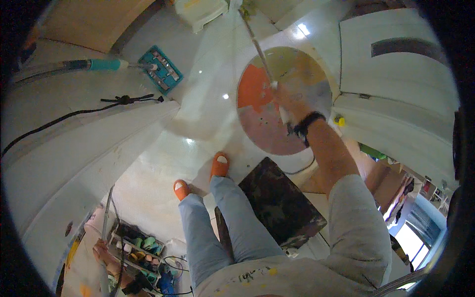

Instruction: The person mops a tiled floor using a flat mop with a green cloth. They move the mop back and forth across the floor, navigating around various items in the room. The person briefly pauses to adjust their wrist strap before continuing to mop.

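Note:
At the lower left, my left hand [102, 252] is closed around a thin grey pole [105, 222], which stands near a white panel; a dark band is on the forearm. My right hand [291, 102], blurred, reaches over a round multicoloured mat [258, 126] and grips a long thin stick [256, 42]. The stick runs up from the hand to the picture's top, and a pale part shows below the hand. A black band is on the right wrist. My feet, in orange slippers [220, 166], are on the glossy light floor.
A teal flat mop head [161, 70] lies at upper left, near a black cord [74, 113]. A dark mat [280, 206] is beside my legs. A shoe rack [141, 260] stands lower left, white cabinets [400, 78] at right, and a pale stool [202, 13] at top.

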Action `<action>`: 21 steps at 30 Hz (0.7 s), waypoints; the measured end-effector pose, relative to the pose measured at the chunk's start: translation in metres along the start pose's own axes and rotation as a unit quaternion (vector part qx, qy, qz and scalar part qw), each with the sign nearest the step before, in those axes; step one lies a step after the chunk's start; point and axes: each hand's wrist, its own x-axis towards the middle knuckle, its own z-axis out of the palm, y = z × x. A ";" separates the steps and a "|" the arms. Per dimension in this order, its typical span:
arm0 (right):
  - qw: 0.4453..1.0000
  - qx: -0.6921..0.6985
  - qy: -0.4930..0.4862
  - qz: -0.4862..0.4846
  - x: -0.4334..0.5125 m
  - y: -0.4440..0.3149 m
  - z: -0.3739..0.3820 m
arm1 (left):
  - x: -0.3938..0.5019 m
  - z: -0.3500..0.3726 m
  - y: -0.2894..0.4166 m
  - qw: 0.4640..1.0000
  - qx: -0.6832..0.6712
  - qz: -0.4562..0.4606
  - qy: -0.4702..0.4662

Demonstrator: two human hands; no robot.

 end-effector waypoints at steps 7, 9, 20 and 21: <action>0.995 0.019 -0.067 0.071 0.077 -0.014 0.004 | -0.007 -0.002 -0.004 0.999 0.026 -0.019 0.024; 0.994 -0.019 -0.073 0.077 0.065 0.003 0.017 | -0.009 -0.006 -0.004 0.999 0.038 -0.024 0.021; 0.965 -0.032 -0.129 0.226 -0.203 0.097 0.055 | -0.012 -0.028 -0.019 1.000 -0.006 -0.003 -0.006; 0.945 0.045 -0.185 0.266 -0.242 0.101 0.052 | -0.011 -0.032 -0.026 1.000 -0.015 0.002 -0.015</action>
